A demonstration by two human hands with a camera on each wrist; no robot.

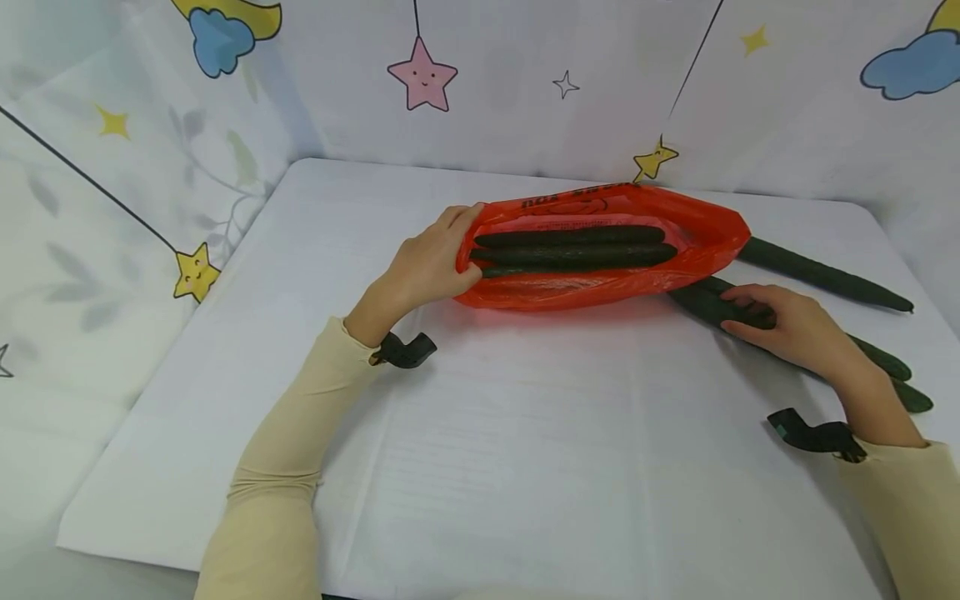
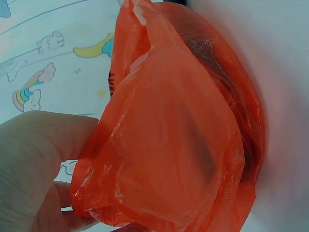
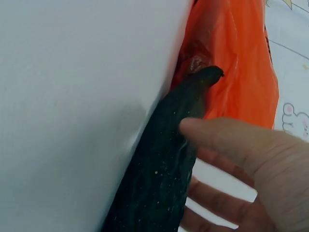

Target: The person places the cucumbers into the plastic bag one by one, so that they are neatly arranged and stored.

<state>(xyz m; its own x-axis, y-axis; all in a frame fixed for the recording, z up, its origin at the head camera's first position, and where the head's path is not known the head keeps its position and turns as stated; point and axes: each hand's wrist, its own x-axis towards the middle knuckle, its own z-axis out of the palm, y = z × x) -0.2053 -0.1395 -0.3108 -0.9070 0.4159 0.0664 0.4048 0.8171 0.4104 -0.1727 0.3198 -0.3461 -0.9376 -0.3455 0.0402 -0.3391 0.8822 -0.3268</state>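
A red plastic bag (image 1: pixel 570 296) lies with its mouth spread toward me, and several dark green cucumbers (image 1: pixel 577 255) show inside. At the bag's left end my left hand (image 1: pixel 431 258) pinches the rim, thumb inside; in the left wrist view the bag (image 2: pixel 164 125) hides part of the fingers. To the right of the bag my right hand (image 1: pixel 802 329) holds a loose cucumber (image 3: pixel 154 164) near its bag-side end, thumb on one side and fingers on the other. That cucumber lies beside another one (image 1: pixel 881 357).
One more cucumber (image 1: pixel 825 271) lies behind the right hand, its left end next to the bag. The white table (image 1: pixel 510 467) stands against a curtain (image 1: pixel 495 83) printed with stars and clouds. Each wrist carries a black camera mount (image 1: pixel 813 433).
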